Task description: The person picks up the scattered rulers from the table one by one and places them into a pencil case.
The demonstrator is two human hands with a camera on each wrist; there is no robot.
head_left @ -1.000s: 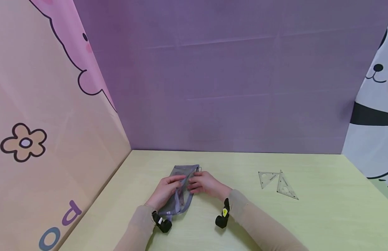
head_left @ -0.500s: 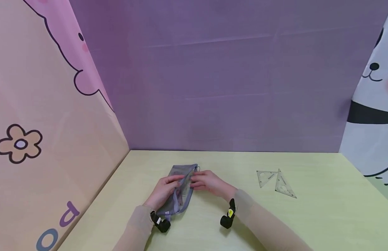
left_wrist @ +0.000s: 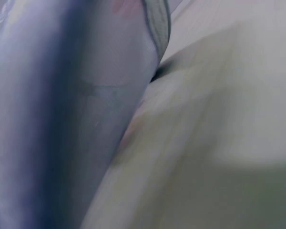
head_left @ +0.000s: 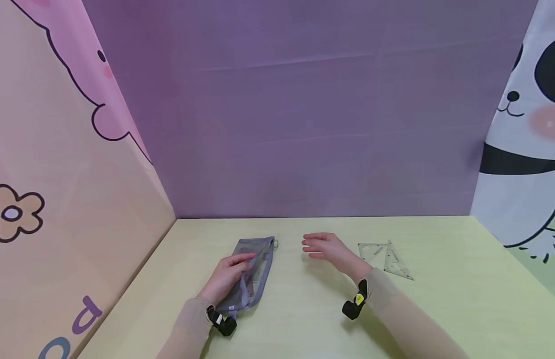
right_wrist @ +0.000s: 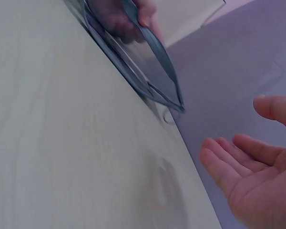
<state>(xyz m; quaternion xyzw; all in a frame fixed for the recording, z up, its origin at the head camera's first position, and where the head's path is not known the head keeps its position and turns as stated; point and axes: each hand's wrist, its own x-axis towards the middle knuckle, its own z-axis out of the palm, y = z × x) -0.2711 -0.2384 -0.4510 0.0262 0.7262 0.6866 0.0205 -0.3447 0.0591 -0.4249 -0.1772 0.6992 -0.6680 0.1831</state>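
A grey-violet mesh zip pouch lies on the left part of the table, with its mouth parted toward the right. My left hand pinches one edge of that mouth; in the right wrist view its thumb laps over the pouch's trim and the other fingers show through the mesh. Something pinkish shows dimly inside. My right hand hovers to the right of the pouch, fingers extended and holding nothing. Close behind its wrist lie two clear set squares, a smaller one and a longer one.
The pale wooden table meets a purple backdrop at its far edge. Printed cloth walls stand on the left and the right. A small ring hangs at the pouch's far corner.
My right hand has drawn away from the pouch's mouth and moved right, toward the set squares. The left hand keeps its hold on the pouch. The head view has turned slightly right.
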